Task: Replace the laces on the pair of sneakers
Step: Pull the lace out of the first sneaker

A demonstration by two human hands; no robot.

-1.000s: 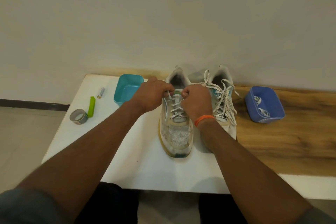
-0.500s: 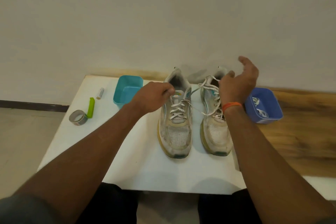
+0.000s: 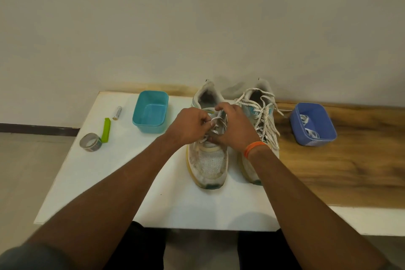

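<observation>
Both hands work over the left sneaker [image 3: 207,160] at the middle of the worktop [image 3: 92,182]: the left hand [image 3: 189,126] pinches its lace [image 3: 215,126], and the right hand [image 3: 235,129] curls round the same lace. Half a second ago the right hand was raised, open, over the right sneaker [image 3: 262,120]. The teal tub [image 3: 150,112], battery [image 3: 117,113] and tape roll [image 3: 91,142] sit toward the left edge; the blue tub [image 3: 313,124] is right.
</observation>
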